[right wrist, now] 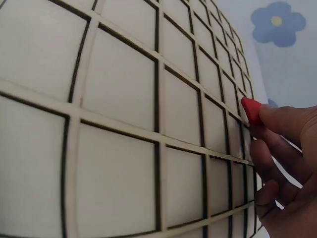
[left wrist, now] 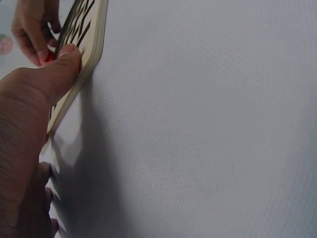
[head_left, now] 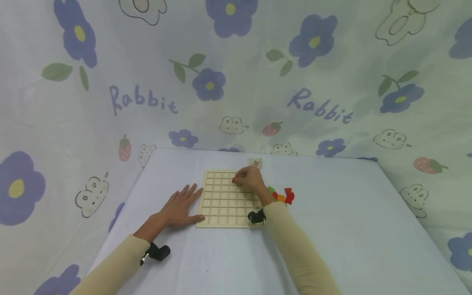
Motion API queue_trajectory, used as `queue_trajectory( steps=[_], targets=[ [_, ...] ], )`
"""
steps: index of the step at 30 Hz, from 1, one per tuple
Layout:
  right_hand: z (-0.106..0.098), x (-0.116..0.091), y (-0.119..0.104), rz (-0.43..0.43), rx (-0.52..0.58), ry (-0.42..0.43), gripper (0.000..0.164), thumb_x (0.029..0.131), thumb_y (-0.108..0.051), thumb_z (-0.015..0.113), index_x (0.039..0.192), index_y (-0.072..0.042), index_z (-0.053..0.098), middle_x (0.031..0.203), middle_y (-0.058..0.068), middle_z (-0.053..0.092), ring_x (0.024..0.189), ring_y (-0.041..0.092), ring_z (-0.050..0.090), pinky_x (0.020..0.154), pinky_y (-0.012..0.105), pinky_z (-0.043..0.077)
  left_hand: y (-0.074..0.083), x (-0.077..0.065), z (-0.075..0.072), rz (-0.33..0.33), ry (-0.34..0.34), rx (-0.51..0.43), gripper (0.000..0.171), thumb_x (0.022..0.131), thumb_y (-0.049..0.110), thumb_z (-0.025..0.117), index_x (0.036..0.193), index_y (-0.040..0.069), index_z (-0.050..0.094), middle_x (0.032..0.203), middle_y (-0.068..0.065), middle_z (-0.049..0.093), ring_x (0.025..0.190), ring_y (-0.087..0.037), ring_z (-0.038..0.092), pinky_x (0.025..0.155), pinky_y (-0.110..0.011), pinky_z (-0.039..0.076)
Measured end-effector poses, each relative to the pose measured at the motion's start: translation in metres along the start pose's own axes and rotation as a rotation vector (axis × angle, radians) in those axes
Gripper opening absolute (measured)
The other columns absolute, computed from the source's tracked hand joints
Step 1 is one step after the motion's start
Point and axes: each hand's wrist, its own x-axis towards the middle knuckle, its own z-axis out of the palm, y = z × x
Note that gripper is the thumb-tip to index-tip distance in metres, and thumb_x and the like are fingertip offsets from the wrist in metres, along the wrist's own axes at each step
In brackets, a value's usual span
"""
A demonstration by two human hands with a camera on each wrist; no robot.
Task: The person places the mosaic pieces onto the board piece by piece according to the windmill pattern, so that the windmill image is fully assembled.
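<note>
A light wooden grid board (head_left: 221, 203) with square cells lies flat on the white table. Between thumb and fingers my right hand (head_left: 250, 179) pinches a small red piece (right wrist: 251, 110), held over the far rows of the grid. Fingers spread, my left hand (head_left: 180, 209) lies at the board's left side, its thumb (left wrist: 67, 64) resting on the edge and its other fingers on the table beside it. Just right of the board, partly behind the right wrist, several small red, orange and green pieces (head_left: 289, 196) sit in a loose cluster.
Beyond the board's far edge lies a small card (head_left: 255, 162) with a grid and a reddish figure, partly behind the right hand. A patterned cloth (head_left: 236, 102) hangs behind the table (head_left: 350, 229). Black wrist cameras (head_left: 159, 252) sit below both hands.
</note>
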Motion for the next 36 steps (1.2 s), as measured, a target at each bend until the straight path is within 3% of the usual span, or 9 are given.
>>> queue_trajectory(
  steps=[5, 12, 15, 19, 22, 28, 36],
  targets=[
    [0.008, 0.001, 0.000, -0.002, -0.065, -0.014, 0.009, 0.090, -0.015, 0.074, 0.093, -0.009, 0.078, 0.084, 0.002, 0.070, 0.077, 0.018, 0.063, 0.066, 0.033, 0.054, 0.001, -0.002, -0.001, 0.008, 0.009, -0.004, 0.098, 0.084, 0.071, 0.058, 0.157, 0.011, 0.027, 0.161, -0.017, 0.019, 0.147, -0.039, 0.013, 0.114, -0.061, 0.015],
    [0.009, 0.001, 0.000, -0.023, -0.260, -0.083, 0.012, 0.094, -0.019, 0.069, 0.099, -0.016, 0.080, 0.093, 0.001, 0.062, 0.078, 0.016, 0.056, 0.062, 0.030, 0.048, 0.001, -0.001, 0.001, 0.007, 0.014, -0.005, 0.099, 0.084, 0.071, 0.058, 0.157, 0.012, 0.026, 0.161, -0.016, 0.019, 0.147, -0.039, 0.013, 0.115, -0.060, 0.014],
    [0.007, 0.001, 0.001, -0.056, -0.316, -0.102, 0.016, 0.095, -0.020, 0.067, 0.107, -0.017, 0.078, 0.093, 0.002, 0.059, 0.077, 0.016, 0.055, 0.061, 0.030, 0.048, 0.000, -0.001, 0.002, 0.004, 0.016, -0.005, 0.098, 0.084, 0.070, 0.058, 0.157, 0.012, 0.027, 0.161, -0.016, 0.019, 0.147, -0.039, 0.013, 0.115, -0.060, 0.014],
    [0.002, 0.001, 0.005, -0.089, -0.304, -0.083, 0.028, 0.096, -0.022, 0.066, 0.123, -0.015, 0.070, 0.094, 0.001, 0.061, 0.077, 0.015, 0.058, 0.062, 0.031, 0.049, 0.000, -0.001, 0.002, 0.002, 0.025, -0.003, 0.098, 0.084, 0.069, 0.059, 0.156, 0.012, 0.027, 0.161, -0.016, 0.019, 0.147, -0.039, 0.013, 0.115, -0.060, 0.014],
    [-0.006, -0.003, 0.006, -0.083, -0.284, -0.071, 0.033, 0.096, -0.023, 0.066, 0.128, -0.014, 0.066, 0.098, 0.002, 0.062, 0.077, 0.016, 0.058, 0.063, 0.034, 0.050, 0.000, 0.000, 0.002, 0.003, 0.025, -0.007, 0.098, 0.084, 0.069, 0.059, 0.156, 0.012, 0.028, 0.161, -0.016, 0.020, 0.147, -0.039, 0.013, 0.115, -0.060, 0.014],
    [-0.036, -0.010, 0.017, -0.088, -0.331, -0.102, 0.029, 0.096, -0.024, 0.065, 0.122, -0.012, 0.069, 0.103, 0.005, 0.065, 0.087, 0.019, 0.062, 0.071, 0.038, 0.053, -0.001, 0.001, 0.003, -0.003, 0.012, -0.020, 0.099, 0.083, 0.070, 0.059, 0.157, 0.013, 0.026, 0.161, -0.016, 0.018, 0.147, -0.038, 0.011, 0.115, -0.060, 0.013],
    [-0.080, -0.032, 0.048, 0.038, -0.417, -0.106, 0.025, 0.093, -0.025, 0.069, 0.114, -0.011, 0.071, 0.102, 0.005, 0.065, 0.086, 0.021, 0.059, 0.076, 0.039, 0.054, -0.002, 0.000, 0.003, -0.011, 0.009, -0.017, 0.099, 0.083, 0.071, 0.059, 0.157, 0.012, 0.027, 0.161, -0.016, 0.018, 0.147, -0.038, 0.011, 0.115, -0.060, 0.013]
  ],
)
